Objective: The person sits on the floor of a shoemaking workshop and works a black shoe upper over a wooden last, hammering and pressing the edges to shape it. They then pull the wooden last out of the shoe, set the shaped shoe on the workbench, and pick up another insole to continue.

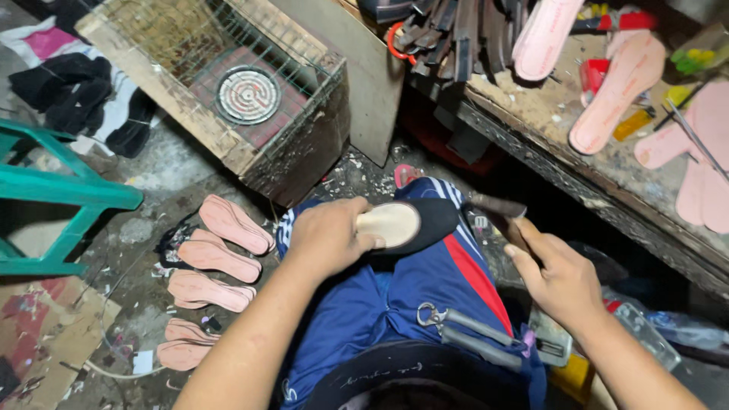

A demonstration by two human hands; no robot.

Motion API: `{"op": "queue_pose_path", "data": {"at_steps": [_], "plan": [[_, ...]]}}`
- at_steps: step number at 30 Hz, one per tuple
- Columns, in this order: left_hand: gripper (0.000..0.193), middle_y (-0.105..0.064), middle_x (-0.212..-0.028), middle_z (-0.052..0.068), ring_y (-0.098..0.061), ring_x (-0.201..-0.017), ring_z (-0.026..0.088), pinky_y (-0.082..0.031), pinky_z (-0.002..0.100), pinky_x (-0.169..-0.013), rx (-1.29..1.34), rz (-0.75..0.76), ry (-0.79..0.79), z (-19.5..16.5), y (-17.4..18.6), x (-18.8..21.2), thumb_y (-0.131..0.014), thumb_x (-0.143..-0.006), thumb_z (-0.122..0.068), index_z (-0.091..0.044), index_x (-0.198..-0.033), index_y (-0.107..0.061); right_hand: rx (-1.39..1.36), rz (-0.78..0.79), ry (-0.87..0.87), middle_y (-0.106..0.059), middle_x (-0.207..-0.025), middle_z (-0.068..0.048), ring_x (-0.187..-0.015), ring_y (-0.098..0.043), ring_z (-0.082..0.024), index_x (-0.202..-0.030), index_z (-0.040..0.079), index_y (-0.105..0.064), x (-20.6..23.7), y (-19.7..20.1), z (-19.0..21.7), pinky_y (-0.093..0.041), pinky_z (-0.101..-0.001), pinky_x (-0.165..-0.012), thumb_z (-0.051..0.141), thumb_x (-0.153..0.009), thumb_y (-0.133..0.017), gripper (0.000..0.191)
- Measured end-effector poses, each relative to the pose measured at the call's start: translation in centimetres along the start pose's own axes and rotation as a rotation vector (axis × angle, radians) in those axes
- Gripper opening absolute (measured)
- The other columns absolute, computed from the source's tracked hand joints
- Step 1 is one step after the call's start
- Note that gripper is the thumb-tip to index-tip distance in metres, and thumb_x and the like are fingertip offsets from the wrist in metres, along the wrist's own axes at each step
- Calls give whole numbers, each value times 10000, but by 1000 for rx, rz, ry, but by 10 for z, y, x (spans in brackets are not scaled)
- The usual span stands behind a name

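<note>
My left hand [330,231] grips a black shoe [425,220] turned sole-up on my knee, its pale insole [389,225] showing beside my thumb. My right hand [558,277] holds a hammer [497,211] by its handle, the dark head hovering just right of the shoe's toe. I sit in blue trousers with a red and white stripe [456,273]. A pair of metal pliers [471,330] lies in my lap below the shoe.
Several pink insoles [228,250] lie on the dirty floor at left. A wire-covered wooden box with a round heater coil [248,94] stands ahead. A cluttered workbench [607,159] with pink soles [619,87] runs along the right. A green stool [61,197] stands at left.
</note>
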State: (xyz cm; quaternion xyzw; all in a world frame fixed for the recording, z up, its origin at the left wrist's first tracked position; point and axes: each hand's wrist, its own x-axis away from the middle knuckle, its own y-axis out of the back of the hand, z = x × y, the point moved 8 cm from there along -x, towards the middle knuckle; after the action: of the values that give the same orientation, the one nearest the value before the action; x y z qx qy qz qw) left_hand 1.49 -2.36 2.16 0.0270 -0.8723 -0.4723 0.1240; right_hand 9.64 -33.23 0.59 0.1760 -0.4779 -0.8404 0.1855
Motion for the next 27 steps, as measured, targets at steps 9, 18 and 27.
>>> {"op": "queue_pose_path", "data": {"at_steps": [9,18,27], "plan": [[468,-720,-981,114,-683,-952,345,-506,489,-814,-16,-62,-59,1,1,-1,-817,-740,-437,-122,-1064,-695,-189,-42,-11,-734,-1132,-189,-1001,-736,-291,-1356,78,-648,4,-11,-4,-538,-339,-888,250,-898,-709,493],[438,-704,-940,122,-678,-917,351,-498,496,-784,-28,-141,-122,-5,2,11,-809,-729,-438,-113,-996,-687,-192,4,-4,-708,-1244,-200,-1107,-715,-289,-1400,73,-621,-20,-8,9,-520,-349,-932,269,-912,-692,530],[586,-728,-865,161,-696,-851,394,-527,528,-735,-64,-106,-27,19,8,-22,-713,-760,-665,-100,-916,-689,-303,78,-22,-764,-1112,-144,-967,-744,-237,-1323,73,-651,2,-30,17,-544,-315,-903,260,-876,-721,490]]}}
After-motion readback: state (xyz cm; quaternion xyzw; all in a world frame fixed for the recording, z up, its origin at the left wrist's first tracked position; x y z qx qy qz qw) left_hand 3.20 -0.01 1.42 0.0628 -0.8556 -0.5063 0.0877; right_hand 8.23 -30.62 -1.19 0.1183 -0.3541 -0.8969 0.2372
